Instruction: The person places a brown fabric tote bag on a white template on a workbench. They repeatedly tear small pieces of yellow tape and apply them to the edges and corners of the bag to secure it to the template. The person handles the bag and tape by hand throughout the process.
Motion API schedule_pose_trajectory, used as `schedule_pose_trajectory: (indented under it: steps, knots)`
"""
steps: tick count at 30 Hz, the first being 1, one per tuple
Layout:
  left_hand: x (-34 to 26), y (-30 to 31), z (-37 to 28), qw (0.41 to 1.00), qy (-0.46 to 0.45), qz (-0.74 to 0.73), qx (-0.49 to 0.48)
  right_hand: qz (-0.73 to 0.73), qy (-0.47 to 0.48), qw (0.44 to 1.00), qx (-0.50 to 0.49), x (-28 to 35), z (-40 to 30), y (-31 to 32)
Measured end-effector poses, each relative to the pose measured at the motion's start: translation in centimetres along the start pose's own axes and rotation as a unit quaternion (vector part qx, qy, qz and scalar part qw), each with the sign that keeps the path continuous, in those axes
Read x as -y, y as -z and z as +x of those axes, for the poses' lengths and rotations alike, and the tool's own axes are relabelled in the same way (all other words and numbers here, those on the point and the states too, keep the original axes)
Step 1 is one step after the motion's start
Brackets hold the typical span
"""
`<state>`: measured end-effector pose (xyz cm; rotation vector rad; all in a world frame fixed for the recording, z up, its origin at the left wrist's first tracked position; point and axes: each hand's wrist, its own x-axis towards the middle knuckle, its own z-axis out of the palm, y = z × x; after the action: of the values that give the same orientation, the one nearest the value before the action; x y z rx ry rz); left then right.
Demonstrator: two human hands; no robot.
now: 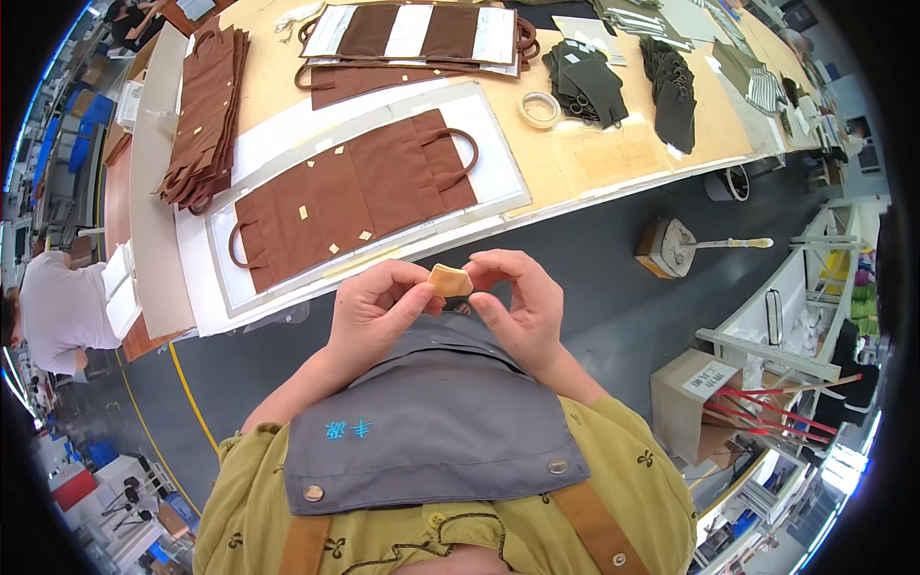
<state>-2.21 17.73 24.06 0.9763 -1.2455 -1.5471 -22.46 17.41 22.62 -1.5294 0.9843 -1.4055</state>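
Note:
Between the thumb and fingers of my left hand (384, 302) is a small tan stack of thin pieces (451, 282), held in front of my apron. My right hand (523, 305) is at the stack's right end, its thumb and index fingertip apart. Whether those fingertips touch the stack I cannot tell. Just beyond my hands, a brown fabric bag panel (359, 198) with a looped handle at each end lies flat on a white template board (496, 144). Several small pale tabs (303, 212) dot the panel.
A pile of brown bag panels (205, 115) lies at the table's left, more (402, 32) at the back. A tape roll (540, 111) sits near dark fabric pieces (586, 83). On the floor at right stand a block with a handle (668, 248) and a cardboard box (683, 410). A person (65, 309) bends at left.

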Motion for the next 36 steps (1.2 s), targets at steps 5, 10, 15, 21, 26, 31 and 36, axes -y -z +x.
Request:
schedule_pose_trajectory:
  steps: [5,10,15,21,26,31,36]
  knots:
    - [-0.1,1.2,1.0,1.0,0.018,0.009,0.004,0.033,-0.082,0.995,0.038,-0.8,0.7,-1.1]
    - [0.4,3.3,2.2,0.999,0.017,-0.032,0.009,0.181,-0.219,0.959,-0.003,-0.4,1.7,-2.8]
    - [0.3,5.0,3.2,0.999,0.033,-0.029,0.002,0.162,-0.254,0.953,-0.017,-1.1,2.9,-4.7]
    - [0.9,8.7,4.4,0.999,0.034,0.017,-0.002,0.132,-0.263,0.955,-0.012,-2.4,4.5,-7.5]
    - [0.7,12.4,5.6,0.989,-0.003,0.144,0.025,0.071,-0.241,0.968,0.02,-3.5,6.6,-10.1]
    - [0.8,15.6,6.5,0.989,0.016,0.148,-0.003,0.12,-0.29,0.949,0.014,-4.9,8.1,-12.8]
    - [1.4,18.8,7.4,0.991,0.05,0.119,-0.025,0.184,-0.341,0.922,0.005,-7.1,9.7,-15.3]
